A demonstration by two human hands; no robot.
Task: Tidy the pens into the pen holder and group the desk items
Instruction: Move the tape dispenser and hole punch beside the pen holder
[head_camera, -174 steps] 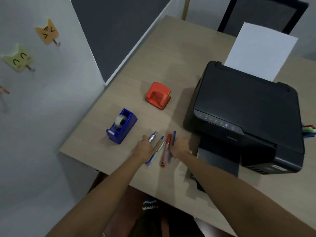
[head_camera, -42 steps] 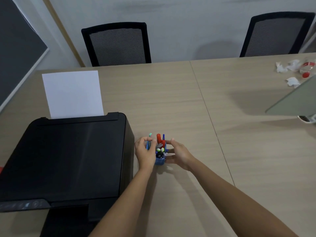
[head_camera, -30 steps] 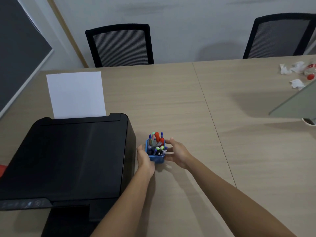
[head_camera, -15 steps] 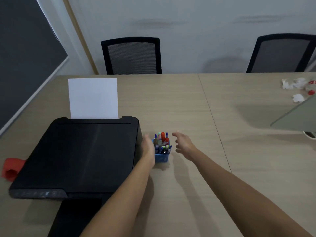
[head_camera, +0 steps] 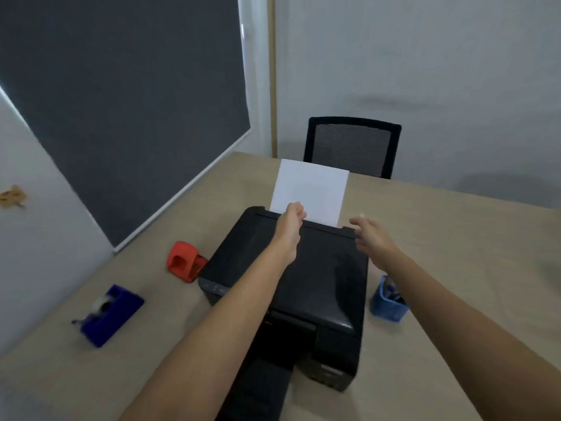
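Note:
The blue pen holder [head_camera: 387, 303] stands on the desk right of the black printer [head_camera: 288, 278], partly hidden behind my right forearm; dark pens show inside it. My left hand [head_camera: 290, 221] hovers over the printer's back edge, by the white sheet [head_camera: 312, 189] in the feeder, fingers loosely curled and holding nothing. Above the printer's right rear corner is my right hand [head_camera: 368, 230], open with fingers spread. A red hole punch [head_camera: 183, 261] lies left of the printer. The blue tape dispenser [head_camera: 109, 314] sits further left, near the desk's front.
A black mesh chair [head_camera: 350, 145] stands behind the desk [head_camera: 455, 238]. A grey wall with a dark board [head_camera: 121, 101] borders the desk on the left. The printer's output tray sticks out towards me at the bottom.
Both hands have left the pen holder and moved up and left over the printer. The view has swung left, bringing the hole punch and tape dispenser into sight.

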